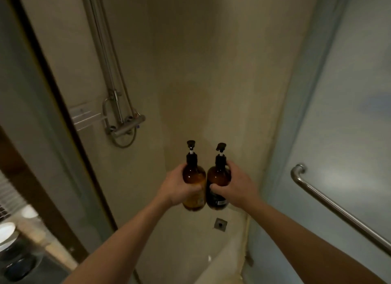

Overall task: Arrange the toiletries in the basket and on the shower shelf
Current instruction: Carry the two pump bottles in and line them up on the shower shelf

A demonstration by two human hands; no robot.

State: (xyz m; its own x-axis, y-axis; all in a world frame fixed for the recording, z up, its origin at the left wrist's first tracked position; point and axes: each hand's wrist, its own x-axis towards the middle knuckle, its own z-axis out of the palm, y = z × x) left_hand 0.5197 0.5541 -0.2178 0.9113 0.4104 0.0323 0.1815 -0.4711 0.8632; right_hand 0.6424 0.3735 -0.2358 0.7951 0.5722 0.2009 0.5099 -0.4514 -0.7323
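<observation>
I hold two amber pump bottles upright in front of me, side by side and almost touching, inside the shower stall. My left hand (178, 186) grips the left amber bottle (193, 174) round its body; its lower label looks yellowish. My right hand (234, 185) grips the right amber bottle (218, 175), which carries a dark label. Both bottles have black pump heads. A clear shower shelf (84, 116) is fixed to the wall at the left, beside the mixer, and looks bare. No basket is in view.
A chrome shower mixer (127, 127) with riser pipe and hose hangs on the left wall. The frosted glass door at the right carries a metal grab bar (330, 205). A floor drain (220, 224) lies below the bottles. White dishes (7, 233) show at the far left.
</observation>
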